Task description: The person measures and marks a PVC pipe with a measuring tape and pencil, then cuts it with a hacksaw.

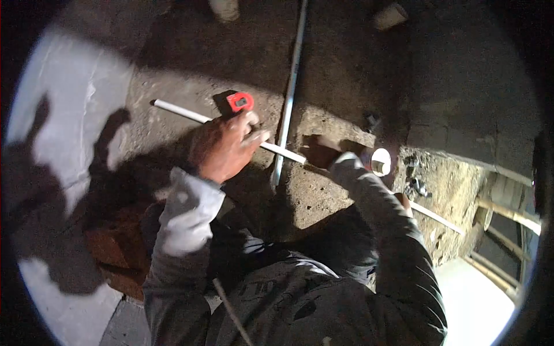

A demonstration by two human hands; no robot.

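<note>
Across the sandy ground lies a white pipe (183, 111), slanting from upper left down to the right. My left hand (226, 147) is closed around its middle, knuckles up. Just above that hand sits a red tape measure (240, 101). A long grey-blue pipe (292, 86) runs up the middle, crossing near the white pipe's right end. My right hand (321, 152) is in dark shadow right of this end; its fingers are too dim and blurred to read. A bright round lamp or cup-like thing (381, 162) shows beside my right sleeve.
Another white pipe length (437, 217) lies at the right, near small grey fittings (418, 187). Pale cylinders (390, 16) stand or lie at the top. Reddish bricks (118, 245) are at lower left. Block walls border both sides, with bamboo poles (508, 214) at far right.
</note>
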